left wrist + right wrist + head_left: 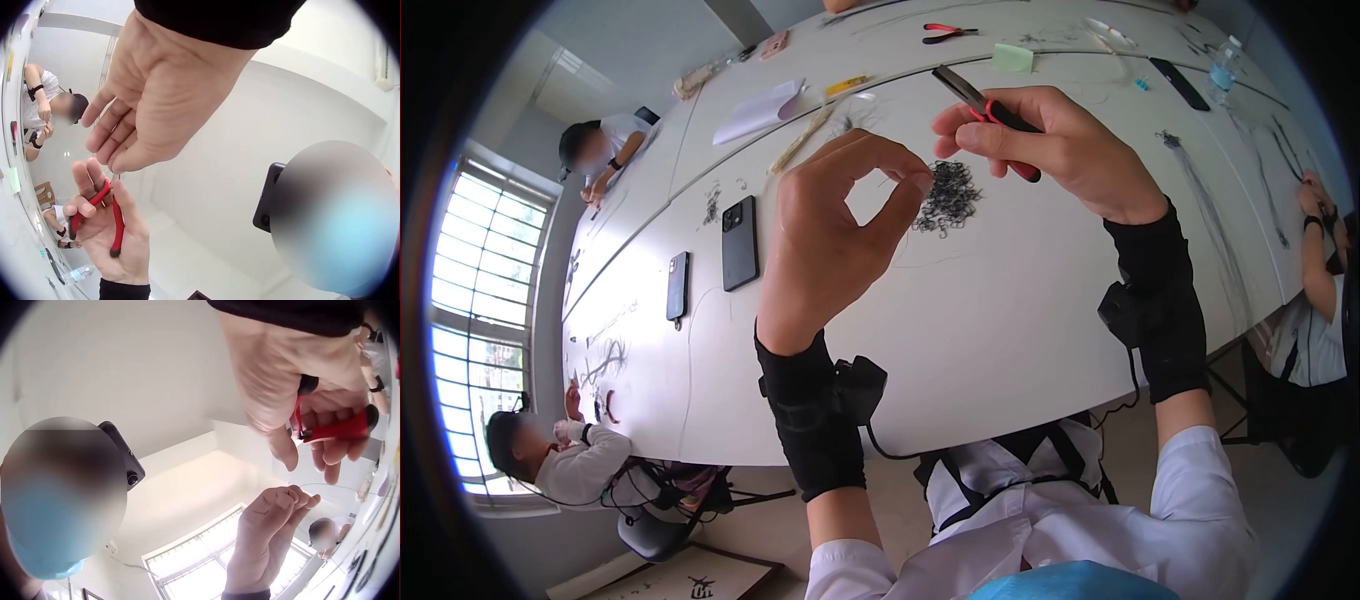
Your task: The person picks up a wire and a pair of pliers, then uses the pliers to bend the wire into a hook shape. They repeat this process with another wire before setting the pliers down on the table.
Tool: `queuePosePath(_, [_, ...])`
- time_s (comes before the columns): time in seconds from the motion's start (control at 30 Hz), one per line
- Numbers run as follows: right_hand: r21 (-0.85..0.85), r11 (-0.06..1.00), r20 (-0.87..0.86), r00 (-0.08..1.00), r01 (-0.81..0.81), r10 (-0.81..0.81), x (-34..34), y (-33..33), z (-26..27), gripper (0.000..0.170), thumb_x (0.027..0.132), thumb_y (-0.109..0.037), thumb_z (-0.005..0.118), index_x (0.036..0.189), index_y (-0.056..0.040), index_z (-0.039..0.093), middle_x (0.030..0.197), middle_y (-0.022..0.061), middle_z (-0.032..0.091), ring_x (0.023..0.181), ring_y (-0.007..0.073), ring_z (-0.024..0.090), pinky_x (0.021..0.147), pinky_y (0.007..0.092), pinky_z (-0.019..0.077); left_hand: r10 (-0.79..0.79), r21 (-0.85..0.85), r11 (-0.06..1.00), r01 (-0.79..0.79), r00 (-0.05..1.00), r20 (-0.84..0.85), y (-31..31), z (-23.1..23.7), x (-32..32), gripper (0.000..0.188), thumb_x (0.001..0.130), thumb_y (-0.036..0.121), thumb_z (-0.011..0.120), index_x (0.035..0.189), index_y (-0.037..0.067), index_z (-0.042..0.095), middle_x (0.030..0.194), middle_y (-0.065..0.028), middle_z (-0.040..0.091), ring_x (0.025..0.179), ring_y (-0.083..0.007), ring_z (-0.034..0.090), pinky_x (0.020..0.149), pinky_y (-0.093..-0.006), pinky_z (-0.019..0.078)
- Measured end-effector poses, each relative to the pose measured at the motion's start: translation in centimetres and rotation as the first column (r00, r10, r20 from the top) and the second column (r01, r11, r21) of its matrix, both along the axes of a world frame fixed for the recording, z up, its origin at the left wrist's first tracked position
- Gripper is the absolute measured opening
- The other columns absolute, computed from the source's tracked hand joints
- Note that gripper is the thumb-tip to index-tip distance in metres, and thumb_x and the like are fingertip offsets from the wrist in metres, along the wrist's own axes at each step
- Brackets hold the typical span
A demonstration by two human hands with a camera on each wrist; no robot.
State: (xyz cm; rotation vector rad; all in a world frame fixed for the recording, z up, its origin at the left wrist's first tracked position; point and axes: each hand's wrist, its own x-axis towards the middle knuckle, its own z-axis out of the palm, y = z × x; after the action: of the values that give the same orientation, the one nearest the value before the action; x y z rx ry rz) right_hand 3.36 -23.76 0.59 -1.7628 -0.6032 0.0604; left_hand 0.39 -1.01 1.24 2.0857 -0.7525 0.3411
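My right hand (pixel 1065 145) holds pliers (pixel 1012 116) with red and black handles, their metal nose pointing up and left in the head view. In the left wrist view the red handles lie spread against the palm. My left hand (pixel 825 235) is raised to its left, thumb and index finger pinched at the tips. From those fingertips a thin wire (pixel 331 485) runs off in the right wrist view; its pinched end is hidden. Behind the hands, on the white table (pixel 1000 320), lies a pile of small dark wire links (pixel 948 198).
Two phones (pixel 740 243) lie left of my left hand. Farther back are a white paper (pixel 758 112), a yellow tool (pixel 846 85), a second pair of pliers (pixel 948 33) and a green note (pixel 1012 58). A water bottle (pixel 1225 68) and wire strands (pixel 1205 210) are rightward. Other people sit around.
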Motion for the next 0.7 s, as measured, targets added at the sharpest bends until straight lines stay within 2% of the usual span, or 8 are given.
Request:
queuePosePath(0.07, [0.003,0.989,-0.14,0.979,-0.151,0.15,-0.1,0.4,-0.1,0.037,0.091,-0.037,0.072,0.102,-0.0015,0.072,0.087,0.0052,0.071,0.07,0.0086,0.057,0.065,0.0229,0.0445,0.004,0.034,0.999,-0.003,1.0,-0.029,-0.2,0.1,-0.3,0.006,0.088,0.0,0.07,0.093,-0.001,0.069,0.093,-0.0089,0.07,0.094,-0.0185,0.066,0.098,-0.0355,0.0479])
queuePosePath(0.13, [0.017,0.988,-0.163,0.974,-0.154,0.155,0.1,0.7,-0.9,0.035,0.092,-0.037,0.072,0.097,-0.0017,0.072,0.08,0.0034,0.067,0.068,0.0088,0.056,0.064,0.0227,0.0435,0.017,0.052,0.999,-0.015,1.0,-0.024,-0.2,0.2,-0.3,0.006,0.087,0.0,0.07,0.093,-0.001,0.069,0.094,-0.0089,0.07,0.094,-0.0187,0.067,0.098,-0.0357,0.048])
queuePosePath(0.23, [-0.002,0.991,-0.148,0.98,-0.135,0.133,0.2,0.7,-0.9,0.035,0.092,-0.036,0.071,0.094,-0.0019,0.071,0.076,0.0025,0.064,0.066,0.0092,0.055,0.063,0.023,0.0428,-0.017,-0.024,1.0,0.019,0.996,0.088,-0.1,-0.1,0.1,0.009,0.081,-0.002,0.072,0.09,-0.002,0.07,0.085,-0.0109,0.07,0.08,-0.0197,0.068,0.077,-0.0303,0.0513])
queuePosePath(0.33, [-0.011,0.991,-0.144,0.981,-0.13,0.127,0.2,0.5,-0.7,0.037,0.091,-0.038,0.072,0.093,-0.0015,0.07,0.073,0.002,0.061,0.065,0.0096,0.054,0.063,0.0236,0.0423,0.012,-0.021,1.0,-0.01,0.996,0.089,0.1,-0.2,0.1,0.009,0.082,-0.003,0.071,0.09,-0.002,0.069,0.085,-0.0108,0.07,0.08,-0.0195,0.068,0.077,-0.0304,0.0514])
queuePosePath(0.43, [0.015,0.996,-0.124,0.988,-0.085,0.086,0.3,0.9,-1.3,0.038,0.09,-0.039,0.072,0.095,-0.001,0.069,0.072,0.0011,0.059,0.065,0.0094,0.052,0.062,0.0236,0.0409,0.002,0.001,1.0,-0.002,0.999,-0.049,-0.1,0.2,-0.3,0.006,0.087,0.0,0.071,0.093,-0.001,0.069,0.094,-0.0089,0.07,0.095,-0.0189,0.067,0.1,-0.0363,0.0482])
queuePosePath(0.53, [0.067,0.998,-0.071,0.997,0.01,-0.005,0.0,1.2,-1.5,0.036,0.091,-0.038,0.07,0.096,-0.0025,0.068,0.071,-0.0005,0.056,0.065,0.0086,0.051,0.061,0.0231,0.039,-0.002,0.038,0.999,0.002,1.0,0.017,0.0,0.1,0.0,0.007,0.087,0.001,0.07,0.094,-0.002,0.069,0.094,-0.009,0.071,0.094,-0.0184,0.068,0.1,-0.0359,0.0486])
queuePosePath(0.63, [0.064,0.995,-0.044,0.996,0.075,-0.073,0.3,0.6,-1.3,0.032,0.092,-0.038,0.066,0.094,-0.0061,0.065,0.072,-0.0017,0.053,0.066,0.0083,0.049,0.061,0.0227,0.0379,0.114,-0.071,0.992,-0.105,0.985,0.132,-0.1,-0.7,0.6,0.007,0.083,0.001,0.072,0.089,-0.002,0.069,0.085,-0.011,0.07,0.08,-0.0208,0.068,0.078,-0.0307,0.052])
queuePosePath(0.7, [0.064,0.994,-0.034,0.996,0.085,-0.083,0.0,0.6,-0.7,0.03,0.092,-0.037,0.066,0.093,-0.0062,0.065,0.071,-0.0021,0.053,0.066,0.0082,0.048,0.061,0.0228,0.0376,0.145,-0.069,0.988,-0.136,0.979,0.145,0.0,-0.9,0.9,0.008,0.084,0.003,0.072,0.089,-0.003,0.069,0.084,-0.0115,0.071,0.08,-0.0212,0.069,0.078,-0.0308,0.0523])
